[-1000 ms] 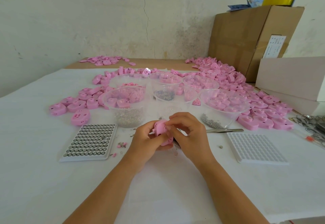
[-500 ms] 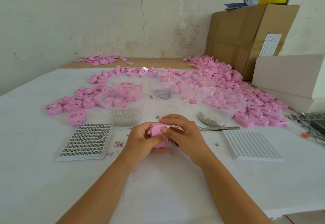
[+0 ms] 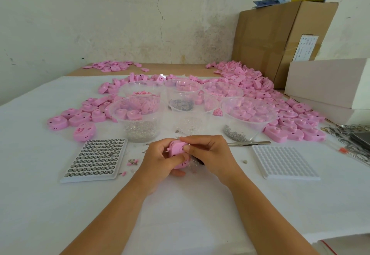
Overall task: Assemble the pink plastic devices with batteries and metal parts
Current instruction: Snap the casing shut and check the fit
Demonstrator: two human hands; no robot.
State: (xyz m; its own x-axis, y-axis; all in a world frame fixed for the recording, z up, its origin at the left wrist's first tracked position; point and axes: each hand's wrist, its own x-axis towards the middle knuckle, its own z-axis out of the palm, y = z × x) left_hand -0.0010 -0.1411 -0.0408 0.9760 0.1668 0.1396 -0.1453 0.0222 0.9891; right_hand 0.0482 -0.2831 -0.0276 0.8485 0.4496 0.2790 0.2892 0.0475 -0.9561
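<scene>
Your left hand [image 3: 158,160] grips a pink device [image 3: 177,151] from its left side and underneath, holding it just above the counter [image 3: 180,214] in front of you. Your right hand [image 3: 208,152] pinches the device's upper right edge with curled fingers. A battery tray [image 3: 96,158] lies to the left, a white gridded tray [image 3: 284,162] to the right, and tweezers [image 3: 248,143] just behind your right hand.

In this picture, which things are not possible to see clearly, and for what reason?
- Head view: what the right hand pinches at the pink device, gripped by the left hand; fingers cover it.
- Head view: tweezers tips, behind the right hand.
- Head view: box label text, too small.
- Head view: dark object, cut by the right edge.
</scene>
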